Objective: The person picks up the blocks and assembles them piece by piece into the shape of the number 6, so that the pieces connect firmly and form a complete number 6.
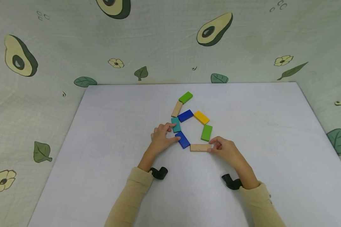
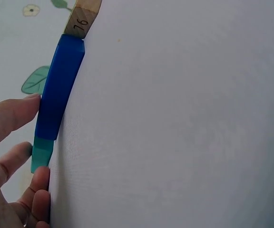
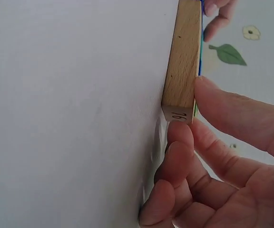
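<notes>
My left hand (image 1: 161,137) rests at the left side of a ring of flat blocks. Its thumb touches the lower blue block (image 1: 182,140), and its index finger touches the teal block (image 1: 176,125). At the ring's bottom, my right hand (image 1: 223,149) pinches the right end of a natural wooden block (image 1: 198,148); in the right wrist view, the thumb lies along that block's edge and a finger meets its numbered end. The wooden block's left end meets the lower blue block. Just above the right hand lies a green block (image 1: 206,132).
A yellow block (image 1: 201,117) and an upper blue block (image 1: 185,115) form the ring's top. From its upper left, another wooden block (image 1: 177,109) and a green block (image 1: 186,97) trail away. All lie on a white table (image 1: 116,110) before a printed cloth (image 1: 170,37).
</notes>
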Demonstrator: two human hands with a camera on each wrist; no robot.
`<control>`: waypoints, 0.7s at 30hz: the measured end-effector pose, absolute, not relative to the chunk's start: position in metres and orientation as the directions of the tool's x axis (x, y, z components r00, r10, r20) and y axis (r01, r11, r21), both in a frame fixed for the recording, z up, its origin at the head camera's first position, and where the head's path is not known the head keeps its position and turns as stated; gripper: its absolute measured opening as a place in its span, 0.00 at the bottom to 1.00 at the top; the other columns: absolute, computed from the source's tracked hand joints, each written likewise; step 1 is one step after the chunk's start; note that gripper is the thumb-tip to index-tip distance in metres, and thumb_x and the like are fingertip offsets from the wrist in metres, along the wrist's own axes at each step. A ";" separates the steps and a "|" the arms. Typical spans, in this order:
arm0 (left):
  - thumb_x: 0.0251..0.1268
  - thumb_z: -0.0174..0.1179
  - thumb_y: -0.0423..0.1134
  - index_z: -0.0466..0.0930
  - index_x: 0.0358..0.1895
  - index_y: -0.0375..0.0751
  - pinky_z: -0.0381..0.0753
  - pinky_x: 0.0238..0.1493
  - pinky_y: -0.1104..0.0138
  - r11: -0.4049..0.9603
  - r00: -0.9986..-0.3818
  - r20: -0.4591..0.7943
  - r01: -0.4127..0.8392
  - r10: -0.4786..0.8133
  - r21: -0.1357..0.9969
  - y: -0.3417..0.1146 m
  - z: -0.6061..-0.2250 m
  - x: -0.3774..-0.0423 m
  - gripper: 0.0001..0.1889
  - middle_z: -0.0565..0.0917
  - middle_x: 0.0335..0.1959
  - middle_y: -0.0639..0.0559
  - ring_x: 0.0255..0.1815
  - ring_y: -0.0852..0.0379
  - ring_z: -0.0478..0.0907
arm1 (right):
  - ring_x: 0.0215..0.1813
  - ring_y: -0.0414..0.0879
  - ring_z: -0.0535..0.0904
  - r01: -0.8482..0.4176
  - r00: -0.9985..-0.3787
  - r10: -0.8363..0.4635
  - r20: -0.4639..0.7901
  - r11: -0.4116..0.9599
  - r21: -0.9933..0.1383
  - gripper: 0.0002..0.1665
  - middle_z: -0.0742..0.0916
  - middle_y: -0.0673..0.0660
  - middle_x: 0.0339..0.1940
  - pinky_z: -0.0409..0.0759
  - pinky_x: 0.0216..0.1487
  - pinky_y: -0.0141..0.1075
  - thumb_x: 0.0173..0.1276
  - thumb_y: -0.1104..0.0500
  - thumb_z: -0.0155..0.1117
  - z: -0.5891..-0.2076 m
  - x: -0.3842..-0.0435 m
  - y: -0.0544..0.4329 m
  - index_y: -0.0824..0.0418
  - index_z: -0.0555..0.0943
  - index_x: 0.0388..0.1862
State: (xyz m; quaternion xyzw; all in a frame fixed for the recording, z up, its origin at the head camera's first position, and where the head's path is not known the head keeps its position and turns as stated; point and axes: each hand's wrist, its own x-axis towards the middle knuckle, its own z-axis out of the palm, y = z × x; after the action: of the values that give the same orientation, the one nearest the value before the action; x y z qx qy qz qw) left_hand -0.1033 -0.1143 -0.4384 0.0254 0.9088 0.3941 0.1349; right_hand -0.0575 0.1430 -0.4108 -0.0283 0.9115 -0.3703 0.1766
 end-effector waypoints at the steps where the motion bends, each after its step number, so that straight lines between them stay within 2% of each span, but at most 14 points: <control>1: 0.52 0.66 0.51 0.71 0.60 0.56 0.55 0.45 0.58 0.687 -0.962 -0.225 -0.060 0.153 0.724 -0.114 -0.438 -0.103 0.29 0.72 0.44 0.50 0.48 0.50 0.63 | 0.29 0.43 0.70 0.074 -0.938 -0.184 -0.294 0.722 -0.688 0.16 0.78 0.53 0.26 0.68 0.30 0.31 0.61 0.58 0.65 -0.412 -0.057 0.142 0.65 0.76 0.45; 13: 0.53 0.66 0.50 0.70 0.60 0.56 0.54 0.43 0.60 0.667 -0.960 -0.212 -0.038 0.181 0.744 -0.118 -0.438 -0.103 0.29 0.71 0.42 0.51 0.46 0.52 0.63 | 0.29 0.43 0.70 0.018 -0.950 -0.207 -0.232 0.710 -0.704 0.13 0.77 0.53 0.25 0.67 0.28 0.28 0.61 0.63 0.64 -0.413 -0.058 0.134 0.67 0.76 0.43; 21: 0.53 0.66 0.46 0.70 0.60 0.53 0.55 0.42 0.62 0.657 -0.958 -0.204 -0.022 0.202 0.753 -0.122 -0.438 -0.103 0.28 0.71 0.41 0.51 0.44 0.53 0.64 | 0.29 0.43 0.70 -0.007 -0.948 -0.230 -0.222 0.709 -0.705 0.12 0.77 0.53 0.25 0.68 0.28 0.29 0.60 0.64 0.64 -0.413 -0.060 0.127 0.65 0.79 0.43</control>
State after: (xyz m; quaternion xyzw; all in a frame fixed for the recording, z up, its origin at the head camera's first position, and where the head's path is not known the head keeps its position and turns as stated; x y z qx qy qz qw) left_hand -0.1032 -0.1223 -0.4385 0.0499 0.9001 0.4108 0.1361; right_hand -0.0601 0.1275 -0.4128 -0.0650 0.9125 -0.3757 0.1483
